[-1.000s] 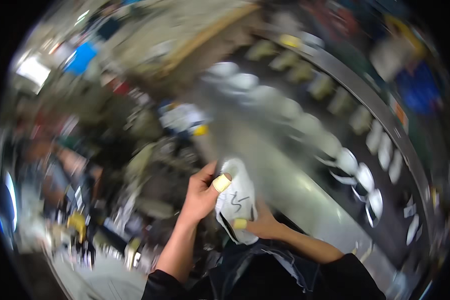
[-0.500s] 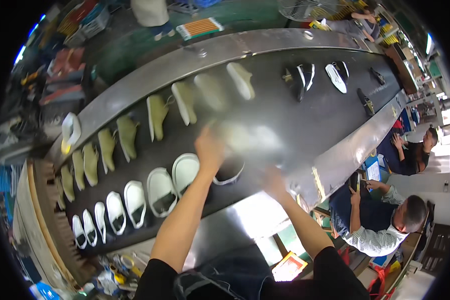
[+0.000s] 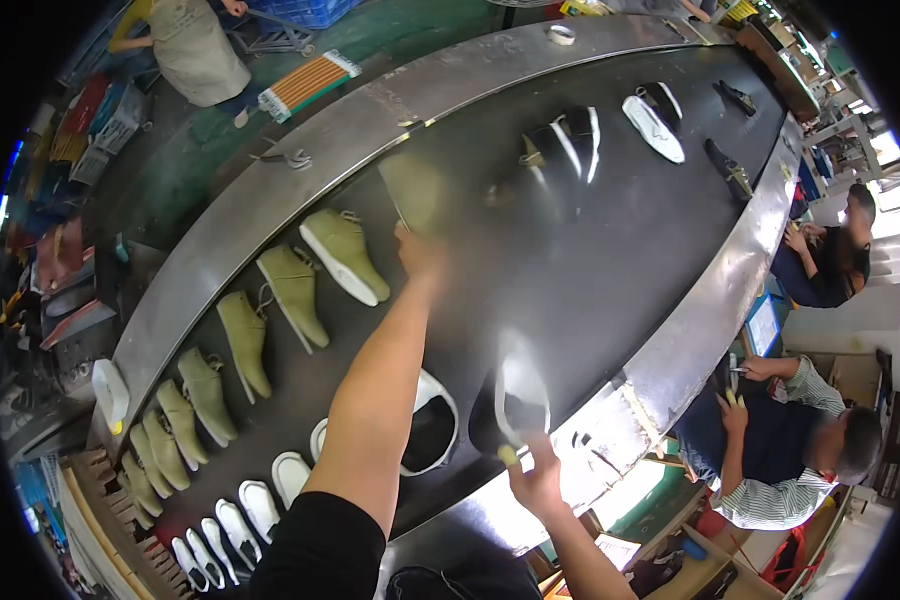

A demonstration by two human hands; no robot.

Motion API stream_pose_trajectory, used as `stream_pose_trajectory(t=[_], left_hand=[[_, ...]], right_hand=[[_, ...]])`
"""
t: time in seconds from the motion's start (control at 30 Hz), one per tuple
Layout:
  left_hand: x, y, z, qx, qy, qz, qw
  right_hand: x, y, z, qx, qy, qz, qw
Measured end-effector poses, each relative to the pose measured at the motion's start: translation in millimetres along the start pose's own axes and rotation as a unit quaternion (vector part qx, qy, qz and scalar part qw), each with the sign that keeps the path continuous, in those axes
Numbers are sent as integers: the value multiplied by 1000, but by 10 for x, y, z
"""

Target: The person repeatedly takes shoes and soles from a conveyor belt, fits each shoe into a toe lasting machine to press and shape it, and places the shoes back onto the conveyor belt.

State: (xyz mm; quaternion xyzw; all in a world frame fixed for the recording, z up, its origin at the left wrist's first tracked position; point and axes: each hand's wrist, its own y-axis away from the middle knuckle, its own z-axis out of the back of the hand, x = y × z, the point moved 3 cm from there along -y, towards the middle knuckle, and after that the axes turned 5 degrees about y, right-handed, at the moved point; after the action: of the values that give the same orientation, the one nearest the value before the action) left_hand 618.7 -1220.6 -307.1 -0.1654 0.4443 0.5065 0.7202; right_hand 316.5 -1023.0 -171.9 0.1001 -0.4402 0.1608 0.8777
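My left hand is over the middle of the dark belt, its fingers closed at the lower end of a motion-blurred olive-green shoe last. Beside it on the far side stands a row of similar olive lasts, several with pale soles and lace-like loops. Nearer me, my right hand, a yellow cover on one fingertip, grips the near end of a blurred white-rimmed black shoe piece. Another black piece with a white rim lies left of it, partly behind my left forearm. Smaller white-and-black pieces continue leftward.
Metal edges border the belt. Black-and-white shoes and dark shoes lie farther right. A tape roll rests on the far edge. Two people sit at the right; another person stands beyond the belt.
My hands, earlier near a blurred pale thing mid-belt, are now farther apart: the left at the far row, the right by the near edge. The whole view has shifted and turned.
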Motion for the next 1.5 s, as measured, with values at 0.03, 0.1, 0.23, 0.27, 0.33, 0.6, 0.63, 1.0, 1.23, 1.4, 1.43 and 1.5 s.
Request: stream_pose_trajectory(t=[0.03, 0.1, 0.23, 0.27, 0.33, 0.6, 0.63, 1.0, 1.23, 1.4, 1.43, 1.5], left_hand=[[124, -12, 79, 44, 80, -1, 996], [386, -19, 439, 127, 181, -32, 975], [943, 623, 1743, 263, 343, 69, 899], [1031, 918, 2156, 275, 336, 60, 899], [953, 1549, 2829, 334, 355, 38, 873], [1796, 3454, 5112, 169, 557, 185, 791], [2134, 3604, 5252, 89, 457, 186, 865], [2795, 6272, 7498, -563, 242, 19, 790], [3473, 8547, 8099, -713, 396, 60, 576], [3781, 10476, 7987, -814, 4, 166, 556], [3795, 10762, 7849, -824, 14, 162, 542], [3643, 11128, 7550, -790, 218, 59, 570]], right_hand=[[10, -62, -57, 2, -10, 1, 1000], [156, -176, -145, 35, -27, 0, 999], [607, -464, 7, 84, -209, -50, 973], [728, -557, 67, 95, -211, -41, 972], [601, -756, 71, 95, -267, -98, 954], [1039, 892, -979, 285, -440, -344, 779], [1047, 1186, -1133, 298, -418, -310, 800], [2674, 4692, -1899, 739, -219, -28, 637], [3014, 7019, -1805, 630, -161, 430, 626], [3018, 8410, -1485, 795, -147, 349, 474], [2964, 8668, -1452, 770, -126, 428, 456], [2911, 8907, -1619, 823, -116, 388, 399]])
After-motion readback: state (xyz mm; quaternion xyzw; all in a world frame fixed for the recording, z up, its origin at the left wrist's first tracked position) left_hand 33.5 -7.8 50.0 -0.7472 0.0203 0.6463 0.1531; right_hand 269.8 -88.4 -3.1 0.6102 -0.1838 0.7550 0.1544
